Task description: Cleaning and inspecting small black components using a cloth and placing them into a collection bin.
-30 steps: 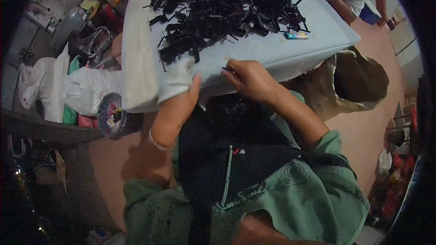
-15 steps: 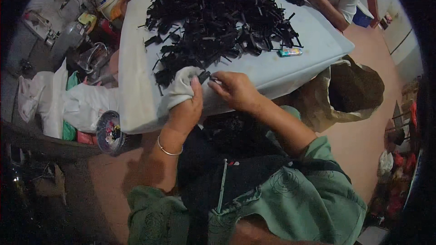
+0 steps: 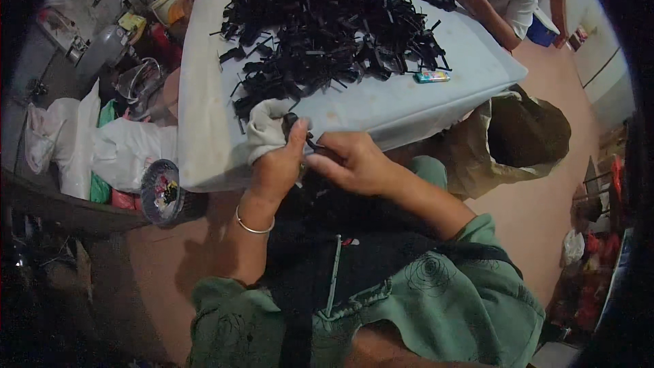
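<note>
My left hand (image 3: 278, 167), its fingers covered by a white cloth or partial glove (image 3: 264, 129), grips a small black plastic part (image 3: 291, 120) between thumb and covered fingers. My right hand (image 3: 357, 165) pinches the lower, thin end of that same part, close beside the left thumb. Both hands are just off the near edge of a table with a pale cover (image 3: 208, 102). Beyond them a big heap of similar black parts (image 3: 334, 34), many with thin stems, spreads over the tabletop.
A small colourful packet or lighter (image 3: 432, 77) lies right of the heap. Across the table sits another person (image 3: 501, 0). An open brown sack (image 3: 524, 129) stands at right on the floor. Left are white bags (image 3: 129, 153) and a clear bowl of small bits (image 3: 162, 194).
My right hand has come down and in toward the left, its fingers now lower on the black part. The part has tilted more steeply downward. The other person's arm has shifted slightly.
</note>
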`<state>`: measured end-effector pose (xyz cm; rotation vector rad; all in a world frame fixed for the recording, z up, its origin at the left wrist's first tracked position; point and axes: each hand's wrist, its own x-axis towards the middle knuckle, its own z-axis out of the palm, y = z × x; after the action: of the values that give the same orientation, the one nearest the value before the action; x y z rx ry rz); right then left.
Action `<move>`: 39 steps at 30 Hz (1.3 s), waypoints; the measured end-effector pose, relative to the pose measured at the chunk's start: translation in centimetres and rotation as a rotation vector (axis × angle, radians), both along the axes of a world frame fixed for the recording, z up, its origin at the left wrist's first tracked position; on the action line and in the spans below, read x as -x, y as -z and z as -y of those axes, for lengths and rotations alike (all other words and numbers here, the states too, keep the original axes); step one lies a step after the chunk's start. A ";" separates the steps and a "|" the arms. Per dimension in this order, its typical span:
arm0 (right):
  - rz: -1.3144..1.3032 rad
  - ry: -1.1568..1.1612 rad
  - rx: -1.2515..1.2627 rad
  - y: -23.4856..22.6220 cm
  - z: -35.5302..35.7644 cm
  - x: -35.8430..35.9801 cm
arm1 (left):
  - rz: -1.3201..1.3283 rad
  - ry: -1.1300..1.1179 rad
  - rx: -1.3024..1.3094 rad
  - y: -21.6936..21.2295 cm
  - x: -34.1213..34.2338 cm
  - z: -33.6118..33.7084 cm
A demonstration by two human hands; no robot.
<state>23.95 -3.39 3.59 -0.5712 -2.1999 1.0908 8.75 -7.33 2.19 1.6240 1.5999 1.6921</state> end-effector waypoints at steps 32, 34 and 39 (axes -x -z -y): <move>0.125 -0.032 0.155 0.0 1.0 -1.0 | 0.027 0.082 0.118 1.4 -2.5 4.2; 0.063 -0.039 0.279 1.1 1.0 -0.9 | -0.124 0.059 0.095 0.8 -2.6 4.4; -0.025 -0.037 0.470 1.9 1.4 -0.4 | -0.365 -0.008 0.050 1.7 -2.4 4.3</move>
<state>24.30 -4.74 1.72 -0.7091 -1.9394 1.6402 11.19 -11.64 0.53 1.9896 1.7929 1.4043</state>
